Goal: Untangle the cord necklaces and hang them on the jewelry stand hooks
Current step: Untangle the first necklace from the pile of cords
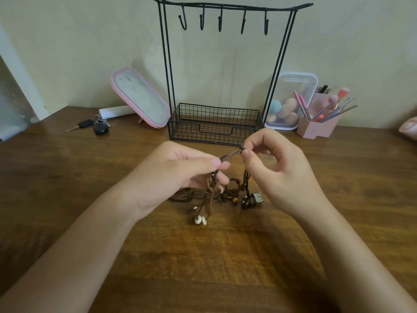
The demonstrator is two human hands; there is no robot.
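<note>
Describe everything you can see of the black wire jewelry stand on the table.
The black wire jewelry stand looks like thin metal. A curved top bar carries five hooks, all empty, on paired slanting uprights above a rectangular mesh basket with a front handle. It stands upright at the back of the brown wooden table, near the wall.

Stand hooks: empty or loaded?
Empty. All five hooks hang bare; the cord necklaces are tangled, pinched by left hand and right hand.

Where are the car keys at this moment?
In the head view, the car keys lie on the wooden table at far left, just left of the pink-framed mirror.
</note>
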